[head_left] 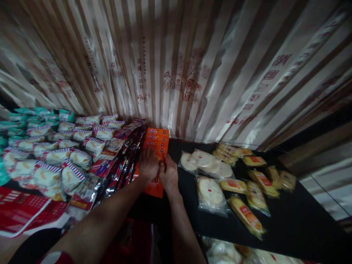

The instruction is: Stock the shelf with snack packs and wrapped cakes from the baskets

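Note:
A row of flat orange packets (158, 141) lies on the dark table (288, 216), running from the striped curtain toward me. My left hand (148, 164) rests palm down on the packets, fingers together and curled over them. My right hand (168, 172) sits beside it, fingers bent and pinching the edge of an orange packet. A stack of dark red foil packets (121, 161) leans just left of the orange row.
Wrapped cakes with red and blue striped edges (52, 157) and green packets (35, 115) fill the left. Clear bags of round white cakes (210, 192) and yellow snack packets (246, 216) lie to the right. A shiny striped curtain (176, 66) hangs behind. Red printed sheets (24, 212) lie at the near left.

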Tool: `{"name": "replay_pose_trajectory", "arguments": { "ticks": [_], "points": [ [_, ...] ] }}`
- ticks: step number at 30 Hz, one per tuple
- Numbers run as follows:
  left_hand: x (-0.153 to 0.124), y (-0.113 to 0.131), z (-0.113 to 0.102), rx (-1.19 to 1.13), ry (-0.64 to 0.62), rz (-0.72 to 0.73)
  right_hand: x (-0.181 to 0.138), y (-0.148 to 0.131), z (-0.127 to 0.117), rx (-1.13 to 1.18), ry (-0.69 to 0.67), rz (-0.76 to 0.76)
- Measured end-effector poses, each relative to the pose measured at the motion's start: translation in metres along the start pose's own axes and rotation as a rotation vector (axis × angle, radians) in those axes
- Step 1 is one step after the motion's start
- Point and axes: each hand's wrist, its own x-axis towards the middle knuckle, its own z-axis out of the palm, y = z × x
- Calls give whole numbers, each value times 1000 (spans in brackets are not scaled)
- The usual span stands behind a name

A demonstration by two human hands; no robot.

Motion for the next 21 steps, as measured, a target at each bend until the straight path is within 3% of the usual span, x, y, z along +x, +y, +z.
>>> {"name": "replay_pose_trajectory", "arguments": {
  "ticks": [6, 14, 17, 21],
  "points": [
    [-1, 1, 0, 11, -13, -19, 3, 0, 5, 6, 28, 62],
    [-2, 3, -5, -38, 1, -26, 8, -2, 1, 181, -77, 180],
    [-4, 3, -1, -50, 30, -22, 23, 1, -1, 228, -97, 275],
    [-4, 3, 3, -57, 69, -15, 51, 5, 4, 196, -123, 258]
  ]
}}
